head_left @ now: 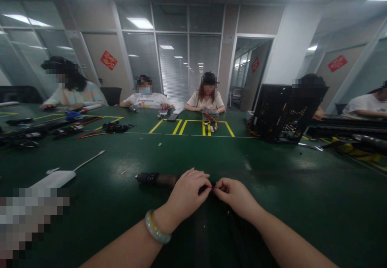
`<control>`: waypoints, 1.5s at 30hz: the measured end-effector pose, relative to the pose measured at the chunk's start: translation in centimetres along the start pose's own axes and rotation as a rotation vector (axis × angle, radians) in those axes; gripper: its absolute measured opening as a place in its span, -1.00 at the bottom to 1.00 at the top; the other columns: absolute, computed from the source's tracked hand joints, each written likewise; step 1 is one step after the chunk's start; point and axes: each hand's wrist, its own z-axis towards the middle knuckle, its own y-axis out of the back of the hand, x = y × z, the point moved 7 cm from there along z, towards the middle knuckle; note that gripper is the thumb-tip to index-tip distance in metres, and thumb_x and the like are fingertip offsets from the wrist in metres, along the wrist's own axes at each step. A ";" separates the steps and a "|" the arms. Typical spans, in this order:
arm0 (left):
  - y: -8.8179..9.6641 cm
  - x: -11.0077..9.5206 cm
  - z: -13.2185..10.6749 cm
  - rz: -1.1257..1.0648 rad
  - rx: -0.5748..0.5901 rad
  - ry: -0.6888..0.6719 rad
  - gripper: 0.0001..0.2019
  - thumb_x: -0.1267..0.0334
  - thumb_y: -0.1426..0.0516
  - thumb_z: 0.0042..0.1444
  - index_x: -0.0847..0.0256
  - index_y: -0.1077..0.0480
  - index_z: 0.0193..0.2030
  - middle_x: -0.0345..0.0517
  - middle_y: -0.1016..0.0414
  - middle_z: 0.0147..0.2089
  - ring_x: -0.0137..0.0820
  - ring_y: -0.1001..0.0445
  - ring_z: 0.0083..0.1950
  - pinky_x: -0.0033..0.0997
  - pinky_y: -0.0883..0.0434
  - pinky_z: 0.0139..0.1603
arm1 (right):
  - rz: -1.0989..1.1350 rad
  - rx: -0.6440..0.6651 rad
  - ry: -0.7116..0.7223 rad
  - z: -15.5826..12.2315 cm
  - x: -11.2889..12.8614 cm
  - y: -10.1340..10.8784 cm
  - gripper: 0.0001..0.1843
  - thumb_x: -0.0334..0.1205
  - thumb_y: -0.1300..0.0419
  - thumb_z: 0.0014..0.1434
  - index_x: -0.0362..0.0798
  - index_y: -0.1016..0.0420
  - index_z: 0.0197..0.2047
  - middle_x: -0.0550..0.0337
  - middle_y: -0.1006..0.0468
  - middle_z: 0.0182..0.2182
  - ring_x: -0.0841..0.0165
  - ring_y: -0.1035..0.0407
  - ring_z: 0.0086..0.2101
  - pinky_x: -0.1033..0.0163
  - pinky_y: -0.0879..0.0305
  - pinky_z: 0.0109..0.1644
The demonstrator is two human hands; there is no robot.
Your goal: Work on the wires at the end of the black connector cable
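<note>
Past the dark, cylindrical, metal-tipped power tool (pixel 160 180) lying on the dark green, smooth-topped desk (pixel 169 151) and partly hidden behind the left hand (pixel 188 188), seems to be at a step of fine, two-handed fingertip work. Has thumb and forefinger pinched together on the left, almost meeting the likewise pinched thumb and forefinger of the right hand (pixel 235 192), apparently clamped on a tiny, thin piece (pixel 212 188) between both hands, too covered to identify. Judging by that, calls next for a steady double pinch and small, matched movements.
</note>
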 end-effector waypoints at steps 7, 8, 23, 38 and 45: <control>-0.1 0.3 -0.1 0.001 -0.021 0.011 -0.92 0.28 -0.16 0.13 0.09 -0.45 -0.22 -0.20 -0.52 -0.04 -0.31 -0.42 0.06 -0.04 -0.15 0.28 | -0.014 0.000 -0.002 0.1 0.1 0.1 -0.86 -0.18 -0.18 0.15 -0.04 -0.51 -0.35 0.28 -0.54 -0.47 0.42 -0.36 -0.47 0.39 -0.13 -0.43; -0.1 0.1 -0.1 0.000 -0.013 -0.002 -0.91 0.27 -0.17 0.11 0.08 -0.45 -0.21 -0.20 -0.52 -0.03 -0.31 -0.42 0.07 -0.04 -0.15 0.29 | -0.013 -0.002 0.004 0.1 0.1 0.1 -0.86 -0.19 -0.18 0.15 -0.04 -0.51 -0.35 0.29 -0.53 -0.47 0.42 -0.36 -0.47 0.39 -0.13 -0.43; -0.4 0.0 -0.1 0.012 0.028 -0.004 -0.81 0.36 -0.18 0.07 0.07 -0.43 -0.15 -0.20 -0.50 0.00 -0.29 -0.42 0.06 -0.04 -0.18 0.26 | 0.002 0.002 0.007 0.3 -0.4 -0.1 -0.85 -0.18 -0.18 0.15 -0.06 -0.52 -0.34 0.25 -0.54 -0.45 0.41 -0.37 -0.44 0.38 -0.13 -0.42; -0.4 0.2 -0.1 0.009 0.070 0.027 -0.88 0.31 -0.17 0.13 0.07 -0.46 -0.18 -0.23 -0.51 -0.05 -0.30 -0.45 -0.02 -0.18 -0.34 0.06 | 0.039 0.006 0.005 0.0 -0.1 -0.1 -0.85 -0.18 -0.18 0.15 -0.06 -0.53 -0.33 0.26 -0.53 -0.47 0.41 -0.36 -0.46 0.39 -0.15 -0.44; -0.3 -0.1 0.0 0.030 0.083 -0.021 -0.88 0.30 -0.17 0.15 0.09 -0.47 -0.16 -0.17 -0.51 -0.07 -0.29 -0.44 -0.05 -0.21 -0.34 0.04 | 0.036 -0.003 0.012 0.2 -0.5 -0.3 -0.84 -0.16 -0.17 0.16 -0.05 -0.52 -0.33 0.27 -0.53 -0.47 0.42 -0.36 -0.45 0.40 -0.14 -0.43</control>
